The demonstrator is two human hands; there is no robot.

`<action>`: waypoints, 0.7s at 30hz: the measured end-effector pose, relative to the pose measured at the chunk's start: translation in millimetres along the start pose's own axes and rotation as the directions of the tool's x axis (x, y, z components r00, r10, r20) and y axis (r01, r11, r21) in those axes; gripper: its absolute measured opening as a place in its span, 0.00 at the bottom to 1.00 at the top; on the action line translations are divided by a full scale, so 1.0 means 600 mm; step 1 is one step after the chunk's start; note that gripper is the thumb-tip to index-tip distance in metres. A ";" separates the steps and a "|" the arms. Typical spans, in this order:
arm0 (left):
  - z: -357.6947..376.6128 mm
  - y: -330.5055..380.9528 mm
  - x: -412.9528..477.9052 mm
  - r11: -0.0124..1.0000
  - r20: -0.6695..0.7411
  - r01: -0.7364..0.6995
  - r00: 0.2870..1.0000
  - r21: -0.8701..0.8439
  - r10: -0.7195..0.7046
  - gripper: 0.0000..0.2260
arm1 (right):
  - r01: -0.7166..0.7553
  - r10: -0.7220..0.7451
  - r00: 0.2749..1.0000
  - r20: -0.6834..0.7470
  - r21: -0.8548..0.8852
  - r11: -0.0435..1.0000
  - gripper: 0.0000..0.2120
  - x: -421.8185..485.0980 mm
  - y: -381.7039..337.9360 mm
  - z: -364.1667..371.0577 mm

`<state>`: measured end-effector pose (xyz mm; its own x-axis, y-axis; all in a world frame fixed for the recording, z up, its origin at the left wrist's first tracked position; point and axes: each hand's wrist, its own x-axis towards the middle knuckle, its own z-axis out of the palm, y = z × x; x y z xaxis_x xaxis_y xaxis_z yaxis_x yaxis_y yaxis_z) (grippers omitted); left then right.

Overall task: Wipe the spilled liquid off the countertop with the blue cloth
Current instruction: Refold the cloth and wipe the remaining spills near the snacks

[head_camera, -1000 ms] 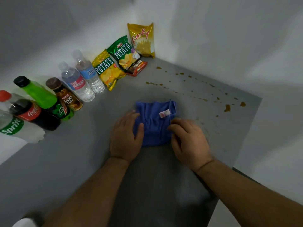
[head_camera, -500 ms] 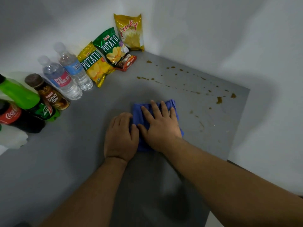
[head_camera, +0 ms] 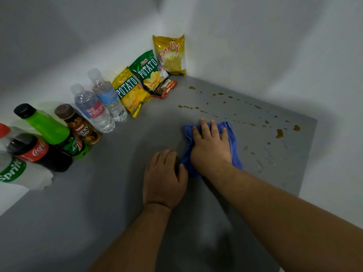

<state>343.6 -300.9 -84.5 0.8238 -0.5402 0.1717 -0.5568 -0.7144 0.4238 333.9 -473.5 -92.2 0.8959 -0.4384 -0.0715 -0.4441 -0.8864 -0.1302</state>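
The blue cloth lies bunched on the grey countertop. My right hand presses flat on top of it with the fingers spread and straight. My left hand rests on the countertop just left of the cloth, its thumb side against the cloth's near left edge; its fingers bend down at the tips. Brown drops of spilled liquid run in a scattered line across the countertop beyond and to the right of the cloth, from near the snack bags to the right edge.
Along the left wall stand soda bottles, a coffee bottle and two water bottles. Chip bags and a chocolate bar fill the far corner. The countertop ends at its right edge.
My right hand moved onto the cloth, flattened, and has pushed it away and to the right, toward the drops. My left hand came off the cloth and stays beside it.
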 end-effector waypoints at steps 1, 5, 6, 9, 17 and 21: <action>0.000 -0.001 0.000 1.000 -0.003 -0.001 1.000 -0.003 0.001 0.19 | -0.014 0.014 1.000 -0.003 0.013 1.000 0.31 -0.009 -0.008 0.001; 0.002 -0.003 0.001 1.000 -0.020 -0.013 1.000 0.007 0.013 0.17 | 0.073 -0.072 0.997 -0.016 0.078 0.994 0.31 -0.076 0.020 0.006; 0.003 -0.002 0.001 1.000 -0.022 -0.012 1.000 0.013 0.012 0.17 | 0.110 -0.110 0.994 -0.013 0.066 0.992 0.33 -0.090 0.037 0.005; 0.004 -0.001 0.000 1.000 -0.011 -0.007 1.000 0.030 0.007 0.19 | 0.160 -0.161 0.987 0.021 0.029 0.987 0.36 -0.101 0.087 -0.001; 0.004 0.001 0.001 0.996 0.043 0.001 0.999 0.085 -0.005 0.19 | 0.087 -0.087 0.996 0.029 0.007 0.996 0.33 -0.034 0.052 -0.005; 0.006 0.004 0.003 0.995 0.024 -0.003 1.000 0.100 0.001 0.21 | 0.146 -0.146 0.989 0.004 0.014 0.989 0.32 -0.095 0.063 -0.001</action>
<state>343.3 -305.0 -86.3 0.8206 -0.5514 0.1504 -0.5672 -0.7537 0.3319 266.2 -481.9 -92.6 0.9513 -0.3032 -0.0560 -0.3083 -0.9388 -0.1535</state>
